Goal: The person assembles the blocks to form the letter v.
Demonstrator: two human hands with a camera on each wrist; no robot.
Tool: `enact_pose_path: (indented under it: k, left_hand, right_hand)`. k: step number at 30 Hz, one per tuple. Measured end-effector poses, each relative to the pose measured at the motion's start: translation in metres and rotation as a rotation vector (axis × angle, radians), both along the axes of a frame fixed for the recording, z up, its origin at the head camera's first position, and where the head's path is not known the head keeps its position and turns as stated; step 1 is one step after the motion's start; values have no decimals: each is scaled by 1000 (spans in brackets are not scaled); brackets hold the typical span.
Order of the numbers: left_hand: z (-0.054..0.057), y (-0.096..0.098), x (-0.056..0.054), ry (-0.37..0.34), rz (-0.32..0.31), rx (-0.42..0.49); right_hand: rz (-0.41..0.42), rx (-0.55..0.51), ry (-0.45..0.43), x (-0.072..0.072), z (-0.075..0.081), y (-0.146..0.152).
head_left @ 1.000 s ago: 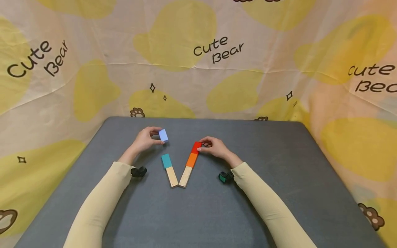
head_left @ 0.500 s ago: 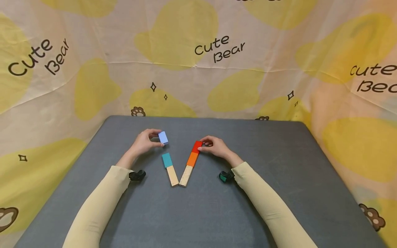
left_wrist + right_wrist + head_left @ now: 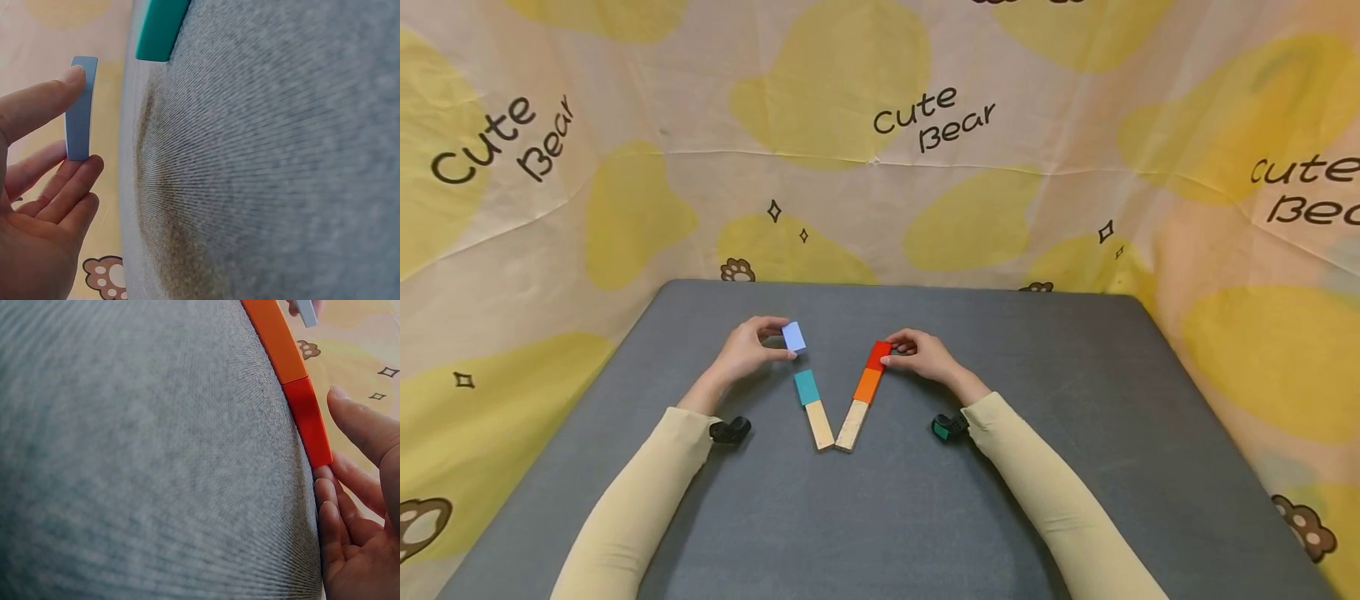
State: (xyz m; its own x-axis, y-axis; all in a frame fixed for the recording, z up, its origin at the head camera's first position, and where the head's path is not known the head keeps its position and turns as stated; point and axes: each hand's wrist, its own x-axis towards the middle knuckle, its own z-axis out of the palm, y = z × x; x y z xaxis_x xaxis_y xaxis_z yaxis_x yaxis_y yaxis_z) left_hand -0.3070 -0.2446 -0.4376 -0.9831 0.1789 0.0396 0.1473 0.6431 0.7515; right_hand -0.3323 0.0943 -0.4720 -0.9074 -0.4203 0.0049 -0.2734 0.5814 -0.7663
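My left hand [image 3: 747,348] pinches a light blue block [image 3: 793,337] between thumb and fingertips. In the left wrist view this block [image 3: 80,112] is held above the table surface. Just below it in the head view lies a teal block [image 3: 807,387], end to end with a plain wood block [image 3: 820,426]. Opposite, a red block [image 3: 878,355], an orange block [image 3: 868,386] and another plain wood block [image 3: 852,426] form a second slanted row. My right hand [image 3: 922,357] is at the red block's far end; its fingers touch that end, while the thumb [image 3: 359,422] stands apart from the block.
The rows meet in a V on the dark grey table [image 3: 880,525]. A patterned cloth [image 3: 820,108] hangs behind and beside the table. Each wrist wears a small black device, one at the left wrist [image 3: 730,430] and one at the right wrist [image 3: 949,427].
My left hand has moved slightly toward the near side with the light blue block, closer to the teal block. The right hand and both rows stay put.
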Motion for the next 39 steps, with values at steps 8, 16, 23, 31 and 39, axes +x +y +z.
enact_pose_path:
  k: [8, 16, 23, 31, 39]
  left_hand:
    - [-3, 3, 6, -1, 0, -16]
    - [-8, 1, 7, 3, 0, -34]
    - [-11, 1, 8, 20, -11, -49]
    - [-15, 1, 10, 25, -19, -78]
    - [-15, 0, 10, 16, -33, -72]
  right_hand:
    - [-4, 5, 10, 0, -1, 0]
    - [-8, 12, 5, 0, -1, 0]
    - [-11, 12, 6, 0, 0, 0]
    - [-12, 11, 6, 0, 1, -1]
    - [-9, 9, 5, 0, 1, 0]
